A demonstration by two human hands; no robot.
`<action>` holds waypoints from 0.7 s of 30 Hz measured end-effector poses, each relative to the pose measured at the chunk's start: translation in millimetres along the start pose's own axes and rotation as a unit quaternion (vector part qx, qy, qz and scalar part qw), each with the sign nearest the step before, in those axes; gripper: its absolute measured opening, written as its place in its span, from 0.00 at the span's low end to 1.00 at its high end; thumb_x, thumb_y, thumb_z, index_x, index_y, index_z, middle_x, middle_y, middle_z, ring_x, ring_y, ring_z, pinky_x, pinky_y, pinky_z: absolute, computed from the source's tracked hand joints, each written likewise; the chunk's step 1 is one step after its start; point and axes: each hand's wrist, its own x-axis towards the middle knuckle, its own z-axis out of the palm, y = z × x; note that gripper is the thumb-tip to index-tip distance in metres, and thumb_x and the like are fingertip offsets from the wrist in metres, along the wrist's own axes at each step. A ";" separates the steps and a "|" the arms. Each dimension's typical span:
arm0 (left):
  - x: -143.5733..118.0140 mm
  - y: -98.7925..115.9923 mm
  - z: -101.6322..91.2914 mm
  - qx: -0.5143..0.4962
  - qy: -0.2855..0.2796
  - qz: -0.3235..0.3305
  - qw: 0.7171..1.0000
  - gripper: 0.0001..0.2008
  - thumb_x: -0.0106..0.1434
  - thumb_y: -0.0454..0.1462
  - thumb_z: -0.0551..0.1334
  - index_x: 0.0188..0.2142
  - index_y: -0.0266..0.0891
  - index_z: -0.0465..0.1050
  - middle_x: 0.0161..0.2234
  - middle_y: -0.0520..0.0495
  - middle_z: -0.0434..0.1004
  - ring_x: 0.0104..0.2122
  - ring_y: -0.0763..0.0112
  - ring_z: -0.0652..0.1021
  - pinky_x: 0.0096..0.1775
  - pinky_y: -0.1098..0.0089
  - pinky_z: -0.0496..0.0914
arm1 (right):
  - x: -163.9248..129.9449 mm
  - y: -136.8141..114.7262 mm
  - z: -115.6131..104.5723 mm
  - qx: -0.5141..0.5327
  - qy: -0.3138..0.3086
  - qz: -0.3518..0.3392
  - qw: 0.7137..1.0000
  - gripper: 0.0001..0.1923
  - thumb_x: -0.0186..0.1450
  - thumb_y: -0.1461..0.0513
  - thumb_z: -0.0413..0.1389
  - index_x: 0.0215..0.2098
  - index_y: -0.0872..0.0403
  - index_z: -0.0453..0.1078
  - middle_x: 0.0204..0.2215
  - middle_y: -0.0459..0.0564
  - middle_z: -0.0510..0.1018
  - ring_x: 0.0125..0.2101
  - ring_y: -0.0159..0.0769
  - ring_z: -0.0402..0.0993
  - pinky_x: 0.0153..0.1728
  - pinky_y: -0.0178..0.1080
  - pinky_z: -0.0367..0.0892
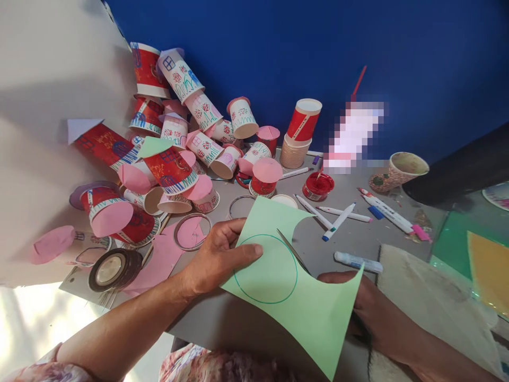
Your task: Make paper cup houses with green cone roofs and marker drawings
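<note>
My left hand [222, 254] pinches the left edge of a light green paper sheet [314, 313], thumb on top. On the sheet a circle is drawn in green line, and curved pieces are cut out of its upper right and lower left edges. My right hand [363, 300] is partly behind the paper at its right side, closed around scissors [293, 251]. Only a blade of the scissors shows, lying over the paper just right of the drawn circle. Their handles are hidden by the hand and sheet.
Decorated paper cups [170, 170] with paper tops are piled at left. Black tape [115, 269] and pink paper scraps [163, 260] lie before them. Behind the sheet are a red paint jar [318, 185], several markers [342, 220] and stacked cups [304, 122]. A cloth [429, 307] lies at right.
</note>
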 end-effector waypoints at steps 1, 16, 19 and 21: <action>0.0 0.0 -0.3 -0.001 -0.001 -0.001 1.000 0.17 0.56 0.39 0.75 0.45 0.38 0.84 0.32 0.46 0.84 0.28 0.70 0.82 0.31 0.73 0.78 | 0.0 -1.4 -0.2 0.009 -0.012 0.008 1.000 0.06 0.52 0.60 0.54 0.22 0.54 0.70 0.20 0.44 0.71 0.23 0.30 0.62 0.23 0.32 0.57; -1.6 6.8 -1.2 0.026 0.006 -0.020 0.999 0.18 0.54 0.40 0.76 0.44 0.37 0.83 0.32 0.45 0.84 0.29 0.65 0.82 0.30 0.70 0.77 | 0.5 -4.8 -1.3 0.087 -0.061 0.094 0.990 0.05 0.53 0.61 0.57 0.23 0.55 0.69 0.16 0.40 0.64 0.20 0.25 0.52 0.22 0.31 0.46; -2.2 7.4 -2.1 0.032 0.011 -0.025 0.999 0.18 0.54 0.40 0.75 0.43 0.37 0.82 0.32 0.45 0.83 0.29 0.65 0.82 0.30 0.70 0.77 | -0.9 -4.7 -0.6 0.101 -0.062 0.090 0.989 0.06 0.54 0.61 0.58 0.22 0.55 0.68 0.17 0.40 0.63 0.21 0.25 0.51 0.23 0.33 0.43; -2.4 7.7 -2.8 0.037 0.013 -0.030 0.999 0.17 0.54 0.41 0.75 0.42 0.36 0.82 0.31 0.45 0.83 0.28 0.65 0.82 0.30 0.70 0.76 | -1.3 -5.3 -0.4 0.093 -0.061 0.092 0.990 0.07 0.54 0.60 0.57 0.22 0.55 0.67 0.17 0.39 0.62 0.21 0.25 0.49 0.22 0.34 0.42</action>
